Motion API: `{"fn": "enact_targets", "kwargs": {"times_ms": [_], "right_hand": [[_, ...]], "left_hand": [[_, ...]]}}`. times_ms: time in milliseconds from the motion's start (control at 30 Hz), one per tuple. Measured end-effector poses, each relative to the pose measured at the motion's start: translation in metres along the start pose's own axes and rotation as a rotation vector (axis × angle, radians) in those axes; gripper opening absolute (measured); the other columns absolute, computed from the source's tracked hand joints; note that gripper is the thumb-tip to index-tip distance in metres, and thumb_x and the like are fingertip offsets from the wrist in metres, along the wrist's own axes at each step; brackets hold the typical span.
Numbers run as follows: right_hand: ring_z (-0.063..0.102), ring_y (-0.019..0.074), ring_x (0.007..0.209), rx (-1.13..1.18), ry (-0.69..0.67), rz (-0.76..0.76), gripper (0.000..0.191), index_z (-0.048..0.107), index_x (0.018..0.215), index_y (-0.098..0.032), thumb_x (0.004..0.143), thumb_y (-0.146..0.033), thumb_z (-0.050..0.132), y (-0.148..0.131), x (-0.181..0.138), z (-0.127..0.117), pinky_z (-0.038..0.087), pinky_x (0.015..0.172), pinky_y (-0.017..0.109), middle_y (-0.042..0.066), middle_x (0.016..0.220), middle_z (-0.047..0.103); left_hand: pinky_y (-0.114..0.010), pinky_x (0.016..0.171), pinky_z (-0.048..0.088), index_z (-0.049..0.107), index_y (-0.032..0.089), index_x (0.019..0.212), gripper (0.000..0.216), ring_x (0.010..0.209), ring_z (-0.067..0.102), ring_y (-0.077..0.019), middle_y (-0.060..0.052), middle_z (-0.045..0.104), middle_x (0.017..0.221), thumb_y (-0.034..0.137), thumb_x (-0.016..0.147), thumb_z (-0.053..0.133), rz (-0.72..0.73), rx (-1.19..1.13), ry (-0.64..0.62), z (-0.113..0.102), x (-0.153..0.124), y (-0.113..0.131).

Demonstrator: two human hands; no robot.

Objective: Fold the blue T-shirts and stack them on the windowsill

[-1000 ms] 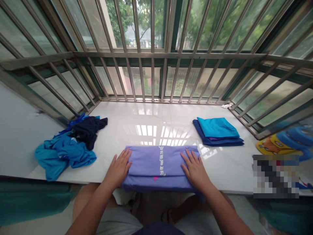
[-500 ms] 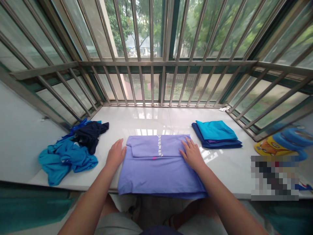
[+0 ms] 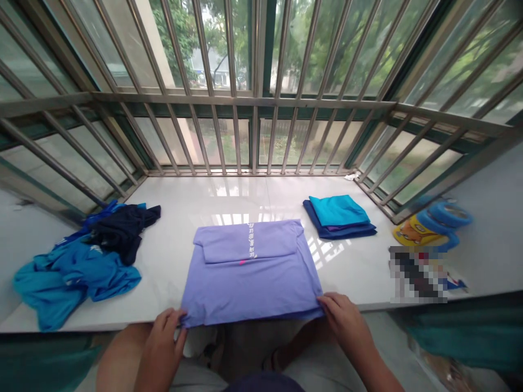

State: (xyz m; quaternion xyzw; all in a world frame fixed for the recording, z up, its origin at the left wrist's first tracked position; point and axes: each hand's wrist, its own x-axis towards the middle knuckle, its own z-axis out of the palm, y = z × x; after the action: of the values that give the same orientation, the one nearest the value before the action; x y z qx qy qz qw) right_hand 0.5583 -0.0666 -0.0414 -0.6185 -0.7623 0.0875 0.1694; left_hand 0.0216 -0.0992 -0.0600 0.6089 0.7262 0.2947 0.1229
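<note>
A lavender T-shirt (image 3: 253, 288) lies partly folded on the white sill, its far part turned over so that white lettering and a small pink mark show. Its near edge hangs slightly past the sill's front. At the near left corner, my left hand (image 3: 165, 332) pinches the cloth between thumb and fingers. My right hand (image 3: 343, 316) grips the near right corner in the same way, with its thumb mostly hidden.
The white sill (image 3: 163, 250) carries a heap of crumpled blue clothes (image 3: 81, 267) at left and a folded clothes stack (image 3: 341, 215) at back right. A yellow and blue bottle (image 3: 429, 223) stands far right beside a blurred-out item (image 3: 419, 275). Metal bars (image 3: 245, 101) enclose the back.
Both hands have left the T-shirt's far folded part and come back towards me, closing on its near corners. The view has turned a little to the right.
</note>
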Motion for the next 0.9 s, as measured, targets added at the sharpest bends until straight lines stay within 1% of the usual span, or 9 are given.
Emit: {"fn": "enact_targets", "kwargs": {"times_ms": [100,200,267,400,533,667,767,833,900], "right_hand": [[0.076,0.0260,0.103,0.070,0.011,0.108,0.035,0.078,0.118,-0.036,0.106,-0.041,0.046,-0.001,0.006,-0.005,0.062,0.095,0.038,0.006,0.112,0.081],[0.078,0.0272,0.100,0.159,0.054,0.246,0.034,0.077,0.114,-0.036,0.105,-0.048,0.046,-0.004,0.004,-0.011,0.063,0.087,0.038,0.004,0.114,0.082],[0.079,0.0283,0.094,0.242,0.057,0.338,0.034,0.077,0.111,-0.036,0.102,-0.055,0.050,-0.006,-0.002,-0.015,0.063,0.081,0.037,0.004,0.105,0.082],[0.074,0.0266,0.071,0.502,-0.026,0.486,0.046,0.075,0.108,-0.031,0.094,-0.070,0.056,-0.007,-0.010,-0.027,0.058,0.068,0.035,0.002,0.075,0.075],[0.065,0.0205,0.063,0.823,-0.137,0.597,0.053,0.074,0.108,-0.026,0.086,-0.074,0.067,-0.008,0.004,-0.049,0.052,0.060,0.030,-0.001,0.068,0.066],[0.053,0.0135,0.054,1.036,-0.120,0.720,0.058,0.074,0.114,-0.021,0.080,-0.067,0.080,-0.013,0.063,-0.068,0.046,0.053,0.026,-0.006,0.063,0.054],[0.054,0.0118,0.057,1.036,-0.059,0.750,0.047,0.075,0.115,-0.020,0.085,-0.056,0.080,-0.019,0.128,-0.068,0.052,0.058,0.025,-0.003,0.070,0.059],[0.061,0.0128,0.062,0.942,-0.048,0.759,0.036,0.075,0.113,-0.019,0.091,-0.048,0.076,-0.022,0.171,-0.059,0.056,0.063,0.025,0.001,0.077,0.066],[0.066,0.0142,0.066,0.858,-0.062,0.753,0.027,0.075,0.109,-0.018,0.094,-0.040,0.072,-0.023,0.204,-0.047,0.058,0.065,0.026,0.005,0.083,0.072]], "left_hand": [[-0.045,0.085,0.066,0.077,0.030,0.085,0.024,0.096,0.077,-0.0343,-0.010,0.077,0.103,0.050,0.080,0.064,-0.078,-0.181,-0.079,-0.009,0.011,-0.004],[-0.042,0.085,0.067,0.076,0.033,0.087,0.028,0.094,0.079,-0.0339,-0.004,0.081,0.093,0.058,0.072,0.075,-0.229,-0.322,-0.115,-0.027,0.013,-0.004],[-0.042,0.084,0.069,0.076,0.034,0.088,0.038,0.093,0.080,-0.0345,-0.002,0.083,0.092,0.065,0.066,0.081,-0.354,-0.411,-0.093,-0.040,0.009,0.000],[-0.040,0.070,0.068,0.076,0.032,0.086,0.055,0.075,0.078,-0.0317,-0.004,0.082,0.087,0.075,0.055,0.087,-0.503,-0.560,-0.085,-0.060,0.002,0.012],[-0.034,0.061,0.063,0.078,0.026,0.092,0.059,0.069,0.074,-0.0269,-0.004,0.078,0.076,0.071,0.057,0.090,-0.632,-0.762,-0.132,-0.075,0.013,0.020],[-0.034,0.075,0.067,0.076,0.019,0.105,0.049,0.072,0.077,-0.0233,-0.007,0.081,0.084,0.042,0.065,0.091,-0.752,-1.006,-0.210,-0.080,0.071,0.036],[-0.035,0.085,0.067,0.074,0.014,0.108,0.038,0.083,0.080,-0.0227,-0.013,0.083,0.098,0.023,0.072,0.081,-0.712,-1.062,-0.225,-0.068,0.135,0.053],[-0.035,0.089,0.066,0.072,0.014,0.110,0.034,0.091,0.080,-0.0221,-0.015,0.082,0.106,0.022,0.077,0.076,-0.600,-0.994,-0.238,-0.051,0.175,0.061],[-0.035,0.083,0.065,0.070,0.015,0.109,0.034,0.085,0.079,-0.0208,-0.013,0.081,0.099,0.027,0.078,0.077,-0.496,-0.761,-0.273,-0.030,0.204,0.065]]}}
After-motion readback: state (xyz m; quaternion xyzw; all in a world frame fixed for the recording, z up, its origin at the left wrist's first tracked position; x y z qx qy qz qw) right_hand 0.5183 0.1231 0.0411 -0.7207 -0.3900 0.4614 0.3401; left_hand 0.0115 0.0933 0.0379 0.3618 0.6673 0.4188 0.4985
